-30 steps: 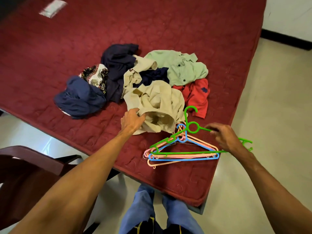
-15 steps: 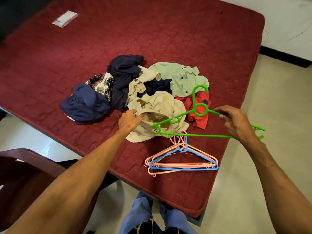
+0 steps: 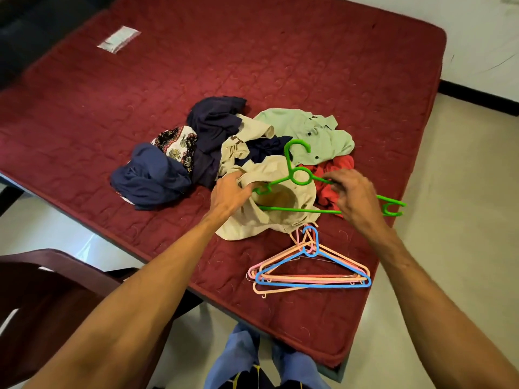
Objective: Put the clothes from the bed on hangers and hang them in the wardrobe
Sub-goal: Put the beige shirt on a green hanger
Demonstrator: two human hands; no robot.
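So the pile sits mid-bed (image 3: 280,66), and I'll place everything off the beige shirt (image 3: 275,217), since that's the one being worked on. Far to its left, off the mattress, there's a dark wooden chair (image 3: 42,290). Closer in on the left is a rolled-up navy bundle (image 3: 151,175), with a patterned cloth (image 3: 177,141) behind it and a darker navy piece (image 3: 213,122) just left of the shirt's far edge.

The left hand (image 3: 229,193) is on the shirt's left side, its grip closed on a bunch of fabric at what looks like an opening. The green hanger (image 3: 295,209) hovers right over the shirt with its left tip by that hand. Behind the shirt to the right is a pale green button-up (image 3: 309,127), and a red garment (image 3: 334,169) is touching its right side. The right hand (image 3: 354,195), just right of the shirt, has its grip pinched on the hanger's sloping arm near the neck ring.

The spare hangers (image 3: 309,270) are stacked on the near side of the shirt, almost touching the hem.

Handling-wise, I reckon the shirt is light and totally floppy, so hold it at the collar or shoulder seam and keep the opening spread. The hanger looks like stiff, light plastic, so near the neck is the best hold for steering a tip into a sleeve.
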